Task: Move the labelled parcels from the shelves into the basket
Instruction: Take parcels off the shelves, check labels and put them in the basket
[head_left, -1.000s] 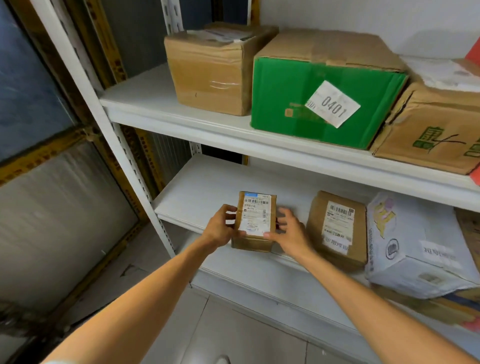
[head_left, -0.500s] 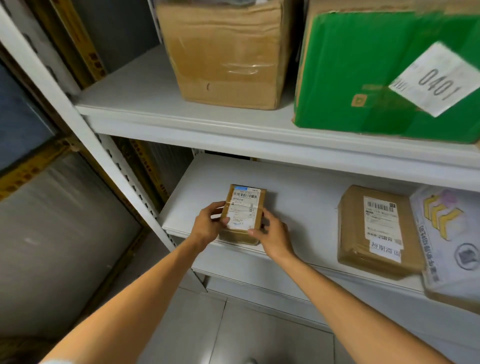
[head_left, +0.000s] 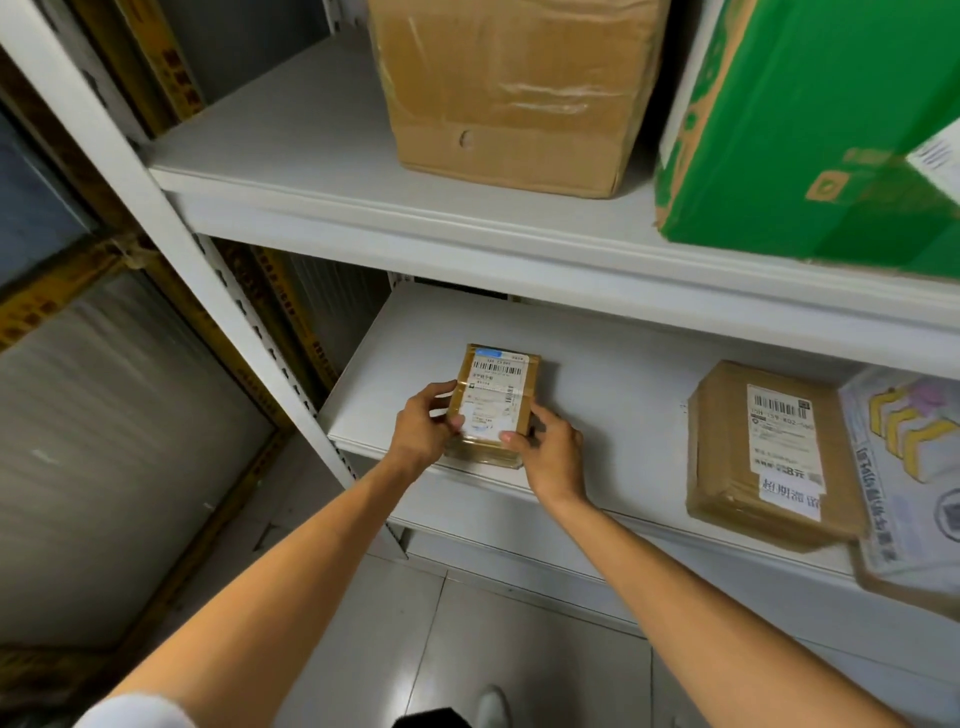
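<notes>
A small brown parcel (head_left: 493, 400) with a white barcode label sits at the front edge of the middle shelf (head_left: 613, 395). My left hand (head_left: 423, 431) grips its left side, thumb on top. On the opposite side my right hand (head_left: 553, 457) holds it, thumb on the label's lower corner. A second brown labelled parcel (head_left: 774, 452) lies further right on the same shelf. No basket is in view.
A white printed box (head_left: 904, 467) lies at the right edge. The upper shelf (head_left: 291, 150) carries a plain brown carton (head_left: 514, 88) and a green carton (head_left: 810, 124). A white upright post (head_left: 171, 228) stands left. Grey floor tiles lie below.
The camera has moved closer and left, so the shelves look larger. Both hands keep hold of the small parcel at the shelf's front edge; the thumbs sit further over its top.
</notes>
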